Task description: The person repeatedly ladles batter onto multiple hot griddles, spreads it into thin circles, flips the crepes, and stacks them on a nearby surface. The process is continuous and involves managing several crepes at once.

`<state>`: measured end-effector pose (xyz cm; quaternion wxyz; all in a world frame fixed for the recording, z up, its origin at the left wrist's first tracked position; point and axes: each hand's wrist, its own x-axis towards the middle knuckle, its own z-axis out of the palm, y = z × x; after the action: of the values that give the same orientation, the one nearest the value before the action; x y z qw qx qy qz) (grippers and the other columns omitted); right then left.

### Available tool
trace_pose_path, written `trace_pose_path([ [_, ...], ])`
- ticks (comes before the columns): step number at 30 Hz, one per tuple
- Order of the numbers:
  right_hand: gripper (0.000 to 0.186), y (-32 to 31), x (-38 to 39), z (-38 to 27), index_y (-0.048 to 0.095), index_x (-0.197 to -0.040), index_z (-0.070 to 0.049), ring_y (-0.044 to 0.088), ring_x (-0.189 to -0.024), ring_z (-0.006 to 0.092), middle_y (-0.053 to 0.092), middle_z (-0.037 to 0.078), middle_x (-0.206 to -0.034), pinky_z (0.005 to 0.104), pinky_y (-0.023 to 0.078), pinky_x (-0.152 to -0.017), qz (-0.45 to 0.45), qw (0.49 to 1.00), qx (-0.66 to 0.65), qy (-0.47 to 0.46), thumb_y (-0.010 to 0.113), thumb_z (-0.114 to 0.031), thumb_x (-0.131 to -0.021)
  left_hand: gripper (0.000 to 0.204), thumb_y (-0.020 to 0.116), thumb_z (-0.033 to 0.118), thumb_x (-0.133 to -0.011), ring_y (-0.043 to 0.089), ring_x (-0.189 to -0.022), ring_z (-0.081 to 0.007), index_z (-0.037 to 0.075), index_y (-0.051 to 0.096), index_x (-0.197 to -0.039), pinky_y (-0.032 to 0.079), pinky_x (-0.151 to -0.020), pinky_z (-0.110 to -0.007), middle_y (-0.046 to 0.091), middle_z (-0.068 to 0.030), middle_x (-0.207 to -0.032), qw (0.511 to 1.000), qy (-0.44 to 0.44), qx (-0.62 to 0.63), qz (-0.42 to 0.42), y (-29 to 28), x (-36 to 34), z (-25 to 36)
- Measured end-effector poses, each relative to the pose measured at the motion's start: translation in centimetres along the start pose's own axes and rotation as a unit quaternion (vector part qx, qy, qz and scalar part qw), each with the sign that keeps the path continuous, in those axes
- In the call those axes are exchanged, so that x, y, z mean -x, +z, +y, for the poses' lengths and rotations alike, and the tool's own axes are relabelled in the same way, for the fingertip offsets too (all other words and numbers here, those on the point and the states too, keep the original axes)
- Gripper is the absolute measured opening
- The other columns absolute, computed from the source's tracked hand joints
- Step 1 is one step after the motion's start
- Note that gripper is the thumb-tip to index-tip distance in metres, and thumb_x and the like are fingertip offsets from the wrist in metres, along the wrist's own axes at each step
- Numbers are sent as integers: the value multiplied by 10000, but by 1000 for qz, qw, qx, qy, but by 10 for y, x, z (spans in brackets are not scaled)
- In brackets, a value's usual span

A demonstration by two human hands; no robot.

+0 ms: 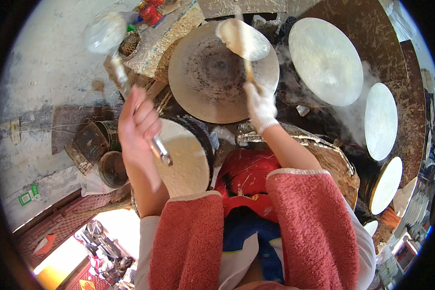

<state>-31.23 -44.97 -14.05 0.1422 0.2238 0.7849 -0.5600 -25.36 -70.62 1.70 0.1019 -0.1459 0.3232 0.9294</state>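
One metal-handled tool [120, 72] in left hand [139, 118].

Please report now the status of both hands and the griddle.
Left hand grips metal-handled tool, head blurred. Right gloved hand holds wooden-handled tool over griddle, contact unclear. Steam right of griddle.

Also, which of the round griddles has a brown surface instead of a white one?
The large griddle at top centre, nearest the gloved right hand: it is brown with dark specks; the griddles to its right look white.
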Motion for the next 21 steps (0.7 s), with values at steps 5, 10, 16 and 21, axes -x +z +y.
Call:
trace_pose_path([
  [5,399,-18,9,37,600,-1251,-15,576,-837,106,667,48,-959,237,471,-756,2,998,-56,6,624,-207,-902,326,417,298,-1024,158,-334,-33,168,349,-734,173,-301,-214,186,97,-482,993,61,43,88,-15,59,-8],
  [10,377,16,-3,28,630,-1205,-18,544,-730,102,649,14,-826,249,449,-673,-141,984,-67,-85,642,-226,-892,319,382,295,-1034,172,-334,-34,166,351,-743,178,-305,-213,199,96,-480,993,25,72,87,-28,81,-28],
  [16,362,-59,-45,18,636,-1174,15,576,-823,85,675,29,-946,244,466,-769,-49,994,-2,-101,623,-225,-903,341,341,284,-1046,257,-376,-58,161,326,-728,230,-338,-230,293,51,-521,989,119,6,92,-39,121,-32],
  [21,404,-43,-52,7,654,-1183,-63,627,-907,172,701,107,-971,298,455,-861,-155,969,159,-108,639,-321,-874,369,359,327,-1039,203,-372,-58,165,327,-709,192,-348,-229,252,62,-503,964,97,-31,245,-35,136,-64],
])
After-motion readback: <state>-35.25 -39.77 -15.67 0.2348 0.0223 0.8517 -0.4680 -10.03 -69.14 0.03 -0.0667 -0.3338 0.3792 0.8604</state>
